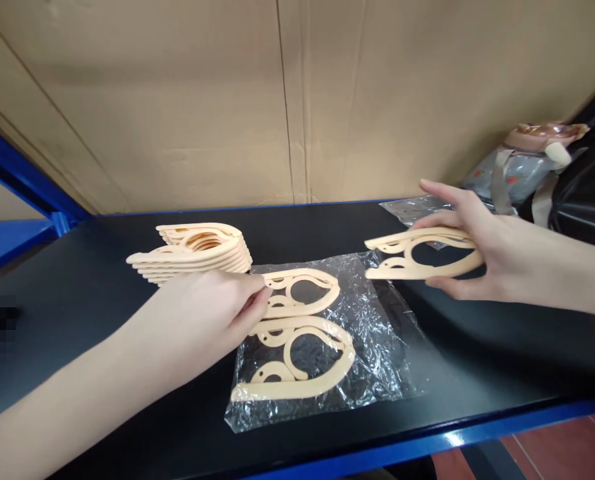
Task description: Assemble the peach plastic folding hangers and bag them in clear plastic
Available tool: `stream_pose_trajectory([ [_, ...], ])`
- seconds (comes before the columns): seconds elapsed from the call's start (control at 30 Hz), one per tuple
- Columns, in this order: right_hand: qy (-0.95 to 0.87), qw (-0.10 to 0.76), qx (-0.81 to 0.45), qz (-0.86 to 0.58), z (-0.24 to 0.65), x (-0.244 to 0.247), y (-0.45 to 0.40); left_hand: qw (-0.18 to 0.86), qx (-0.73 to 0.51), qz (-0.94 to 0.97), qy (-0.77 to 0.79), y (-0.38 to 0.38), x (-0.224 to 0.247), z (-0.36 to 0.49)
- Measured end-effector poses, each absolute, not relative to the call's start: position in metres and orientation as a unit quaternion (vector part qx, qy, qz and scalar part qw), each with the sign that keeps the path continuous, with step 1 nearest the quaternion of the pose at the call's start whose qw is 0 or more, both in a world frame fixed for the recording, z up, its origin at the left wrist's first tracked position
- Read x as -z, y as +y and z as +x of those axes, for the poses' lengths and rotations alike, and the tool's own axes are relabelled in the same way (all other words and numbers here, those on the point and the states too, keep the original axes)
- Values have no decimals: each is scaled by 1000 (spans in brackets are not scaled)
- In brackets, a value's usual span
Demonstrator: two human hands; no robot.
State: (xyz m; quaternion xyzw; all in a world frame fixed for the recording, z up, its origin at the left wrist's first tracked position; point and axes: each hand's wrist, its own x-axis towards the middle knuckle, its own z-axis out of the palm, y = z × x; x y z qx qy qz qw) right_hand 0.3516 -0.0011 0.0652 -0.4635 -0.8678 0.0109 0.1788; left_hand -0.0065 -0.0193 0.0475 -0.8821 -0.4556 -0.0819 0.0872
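Hanger (pixel 402 273) is held in the right grip (pixel 492 247). The left grip (pixel 212 300) is pinched together near the edge of the bag (pixel 377 347); I cannot tell on what. Two hangers (pixel 302 388) lie just right of it, in or on the bag, and a stack (pixel 192 261) sits just beyond it. The thin bag might tear if a hanger's tip snags it. The stack could topple if the left grip bumps it. No words or brand can be read.
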Motion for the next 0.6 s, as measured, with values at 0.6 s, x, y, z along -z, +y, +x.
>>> stream_pose_trajectory([
  [0.6, -903, 77, 24, -423, 336, -32, -5, 111, -18, -851, -513, -23, -27, -17],
])
